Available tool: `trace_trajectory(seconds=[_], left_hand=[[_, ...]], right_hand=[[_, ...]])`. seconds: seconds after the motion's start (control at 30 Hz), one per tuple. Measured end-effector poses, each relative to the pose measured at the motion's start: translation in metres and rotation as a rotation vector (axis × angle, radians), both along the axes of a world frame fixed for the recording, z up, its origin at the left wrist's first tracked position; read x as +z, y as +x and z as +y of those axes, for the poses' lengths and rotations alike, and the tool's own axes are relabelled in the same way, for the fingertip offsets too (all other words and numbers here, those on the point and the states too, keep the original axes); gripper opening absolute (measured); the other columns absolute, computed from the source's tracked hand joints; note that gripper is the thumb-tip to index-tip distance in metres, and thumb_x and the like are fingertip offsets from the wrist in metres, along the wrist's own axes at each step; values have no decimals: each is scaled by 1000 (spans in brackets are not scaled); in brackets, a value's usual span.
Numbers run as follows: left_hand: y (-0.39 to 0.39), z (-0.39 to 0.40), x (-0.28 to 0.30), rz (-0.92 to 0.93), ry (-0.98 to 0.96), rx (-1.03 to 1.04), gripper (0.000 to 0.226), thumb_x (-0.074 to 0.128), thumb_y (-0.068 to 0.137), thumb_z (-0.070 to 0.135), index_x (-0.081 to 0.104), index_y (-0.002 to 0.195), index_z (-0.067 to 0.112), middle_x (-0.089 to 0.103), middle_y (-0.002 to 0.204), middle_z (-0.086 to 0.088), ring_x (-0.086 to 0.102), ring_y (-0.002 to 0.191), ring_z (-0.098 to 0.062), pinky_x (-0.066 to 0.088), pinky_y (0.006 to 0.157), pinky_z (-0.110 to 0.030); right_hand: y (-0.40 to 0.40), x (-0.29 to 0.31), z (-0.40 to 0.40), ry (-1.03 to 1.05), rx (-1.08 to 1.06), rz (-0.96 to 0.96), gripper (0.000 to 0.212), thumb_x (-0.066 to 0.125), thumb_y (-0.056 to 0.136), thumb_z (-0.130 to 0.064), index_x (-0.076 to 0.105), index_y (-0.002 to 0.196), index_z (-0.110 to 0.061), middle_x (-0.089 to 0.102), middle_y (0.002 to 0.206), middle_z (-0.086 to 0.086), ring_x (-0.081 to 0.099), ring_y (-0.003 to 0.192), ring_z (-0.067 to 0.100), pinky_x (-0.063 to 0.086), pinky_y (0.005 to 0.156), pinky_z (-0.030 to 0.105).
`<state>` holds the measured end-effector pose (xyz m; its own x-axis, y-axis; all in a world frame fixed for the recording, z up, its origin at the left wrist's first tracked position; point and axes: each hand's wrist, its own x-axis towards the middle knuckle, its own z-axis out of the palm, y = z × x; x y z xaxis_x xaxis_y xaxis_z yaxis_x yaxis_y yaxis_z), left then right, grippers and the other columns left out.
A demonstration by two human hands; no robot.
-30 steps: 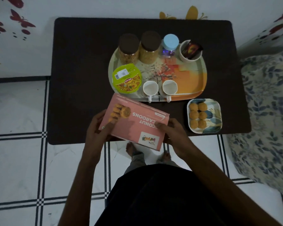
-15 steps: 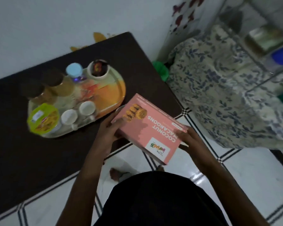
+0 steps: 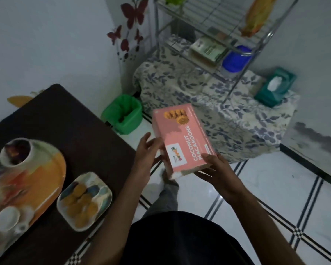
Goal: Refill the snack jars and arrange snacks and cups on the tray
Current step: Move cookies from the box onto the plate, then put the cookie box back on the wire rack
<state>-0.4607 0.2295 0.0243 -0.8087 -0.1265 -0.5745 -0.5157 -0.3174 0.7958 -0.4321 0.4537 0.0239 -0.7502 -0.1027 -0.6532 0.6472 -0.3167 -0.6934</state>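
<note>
The right hand (image 3: 217,172) grips the near end of the pink macaroon box (image 3: 182,139), held above the floor beyond the tabletop's (image 3: 80,127) edge. The left hand (image 3: 146,155) touches the box's side with relaxed fingers. The biscuit plate (image 3: 84,200) sits near the tabletop's edge beside the tray (image 3: 52,175)

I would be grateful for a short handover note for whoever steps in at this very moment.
Hands: the right hand grips the near end of the pink macaroon box; the left hand has straight fingers against the box's left side.
Things: the box is held over the floor, right of the dark table. The tray sits on the table with a white cup and a mug on it. The plate of macaroons rests on the table beside the tray.
Done: macaroons plated.
Left: put the box away, probably towards the green bin; possibly move the plate onto the tray.
</note>
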Motion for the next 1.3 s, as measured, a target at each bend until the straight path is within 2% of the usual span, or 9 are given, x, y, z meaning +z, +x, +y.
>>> trace_trajectory(seconds=[0.1, 0.23, 0.4, 0.57, 0.63, 0.77, 0.87, 1.13, 1.3], left_hand=[[-27, 22, -2, -22, -40, -148, 48, 67, 92, 32, 49, 137, 28, 72, 116, 1, 72, 93, -7, 59, 78, -35], [-87, 23, -8, -58, 10, -188, 58, 75, 83, 36, 52, 136, 37, 70, 118, 3, 69, 106, -14, 60, 87, -45], [-173, 18, -12, -45, 50, -33, 48, 70, 90, 18, 57, 136, 23, 76, 106, -1, 72, 96, -17, 61, 76, -33], [-251, 6, -18, -27, 13, 45, 38, 68, 92, 21, 63, 130, 18, 71, 118, -4, 68, 99, -19, 59, 76, -33], [-275, 5, -18, 2, 0, 40, 35, 66, 93, 20, 64, 128, 17, 70, 116, -4, 66, 99, -19, 59, 75, -32], [-325, 5, -20, 21, -41, 35, 37, 68, 92, 21, 63, 129, 15, 71, 116, -5, 67, 98, -18, 58, 75, -31], [-351, -4, -20, 0, -81, 47, 41, 67, 93, 18, 61, 133, 13, 72, 114, -4, 69, 92, -12, 59, 71, -27], [-430, -20, -27, -38, -121, -52, 38, 63, 95, 16, 61, 133, 13, 74, 107, 0, 69, 92, -15, 58, 67, -26], [-481, -22, -33, -2, -135, -209, 32, 62, 96, 18, 64, 128, 15, 72, 114, -4, 68, 97, -20, 58, 68, -25]], right_hand=[[-43, -7, 0, -48, -82, -29, 69, 77, 71, -25, 47, 131, -8, 64, 125, 19, 65, 113, 35, 55, 93, 46], [-124, -10, -2, -16, -94, -61, 64, 78, 72, -22, 48, 127, -9, 66, 122, 17, 67, 108, 31, 56, 92, 44], [-212, -12, -14, -31, -31, -45, 59, 77, 81, -26, 49, 131, -15, 64, 127, 13, 65, 114, 29, 51, 101, 47], [-282, -7, -18, -41, -11, 3, 42, 62, 90, -44, 61, 124, -19, 65, 127, 10, 62, 112, 25, 47, 102, 42], [-306, -6, -13, -62, -79, -43, 35, 55, 93, -41, 63, 118, -18, 65, 122, 14, 61, 106, 24, 49, 96, 39], [-362, -6, 1, -135, -225, -156, 17, 55, 94, -33, 59, 99, -17, 63, 95, 8, 61, 93, 23, 51, 87, 35], [-389, -14, 13, -202, -298, -228, 20, 58, 94, -35, 58, 97, -15, 63, 89, 9, 61, 90, 25, 51, 91, 37], [-440, -21, 15, -370, -519, -357, 31, 65, 91, -32, 58, 111, -9, 63, 108, 17, 61, 102, 31, 54, 90, 39], [-463, -24, 6, -390, -697, -364, 32, 62, 94, -30, 59, 113, -3, 62, 99, 14, 61, 93, 25, 54, 86, 33]])
